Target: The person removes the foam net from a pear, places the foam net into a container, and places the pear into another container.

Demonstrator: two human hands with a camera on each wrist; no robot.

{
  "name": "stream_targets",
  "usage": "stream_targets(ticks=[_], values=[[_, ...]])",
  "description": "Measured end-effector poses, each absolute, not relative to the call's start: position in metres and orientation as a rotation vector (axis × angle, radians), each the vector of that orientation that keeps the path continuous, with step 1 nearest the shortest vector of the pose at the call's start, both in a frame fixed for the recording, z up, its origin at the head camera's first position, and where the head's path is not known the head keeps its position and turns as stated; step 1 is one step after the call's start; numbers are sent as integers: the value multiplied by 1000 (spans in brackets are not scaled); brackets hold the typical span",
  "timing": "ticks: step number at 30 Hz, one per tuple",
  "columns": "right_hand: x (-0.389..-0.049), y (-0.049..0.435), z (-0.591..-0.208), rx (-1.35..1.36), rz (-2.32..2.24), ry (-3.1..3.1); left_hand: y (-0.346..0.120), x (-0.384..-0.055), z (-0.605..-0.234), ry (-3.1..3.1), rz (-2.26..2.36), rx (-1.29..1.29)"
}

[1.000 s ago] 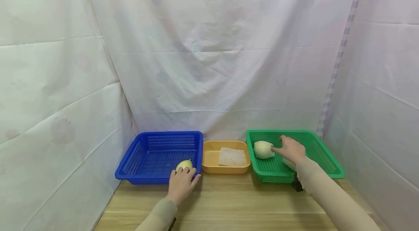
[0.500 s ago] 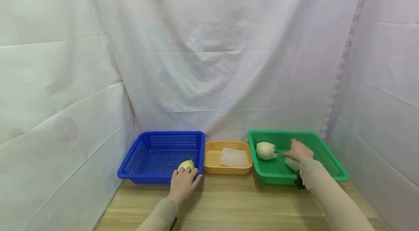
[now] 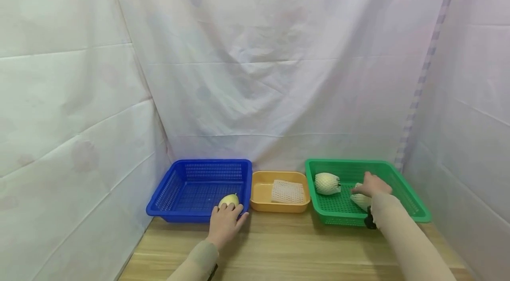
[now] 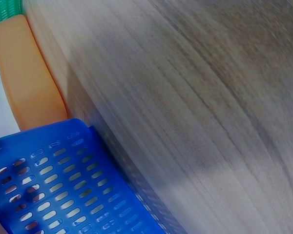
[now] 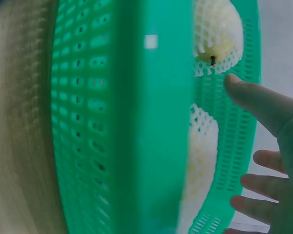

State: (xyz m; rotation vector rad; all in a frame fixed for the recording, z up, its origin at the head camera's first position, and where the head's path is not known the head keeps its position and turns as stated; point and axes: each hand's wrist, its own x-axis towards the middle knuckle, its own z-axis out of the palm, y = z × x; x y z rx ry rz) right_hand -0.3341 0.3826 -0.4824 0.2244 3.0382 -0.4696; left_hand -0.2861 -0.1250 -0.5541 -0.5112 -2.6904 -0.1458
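My left hand (image 3: 224, 226) reaches over the near right corner of the blue basket (image 3: 159, 211) and holds a bare yellow-green pear (image 3: 229, 200) with its fingers curled over it. In the left wrist view the basket wall hides most of that hand. Over the green basket (image 3: 345, 218) my right hand (image 3: 374, 185) has its fingers spread, gripping nothing. Below it lies a pear in white foam netting (image 3: 360, 202), partly covered by the hand in the head view. Another netted pear (image 3: 327, 183) rests at that basket's left; its dark stem pokes out in the right wrist view.
Between the baskets stands a shallow yellow-orange tray (image 3: 260, 206) with flattened white foam netting (image 3: 287, 191) in it. The containers stand on a wooden table (image 3: 287, 245). White cloth walls (image 3: 255, 95) enclose the back and both sides.
My right hand has drawn away from the left netted pear, moving right over the other one. My left hand stays on the bare pear. The view has shifted slightly.
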Motion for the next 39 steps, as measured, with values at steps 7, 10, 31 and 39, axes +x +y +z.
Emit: stream_targets(ticks=[7, 10, 31, 39], values=[[-335, 388, -492, 237, -458, 2974, -125, -288, -557, -2688, -132, -511], [-334, 389, -493, 237, -473, 2932, -124, -289, -558, -2686, -127, -516], [-337, 396, -498, 200, -605, 2816, -124, -287, -557, -2677, -122, -512], [-338, 397, -503, 229, -623, 2767, -123, -287, -556, -2660, -136, -512]])
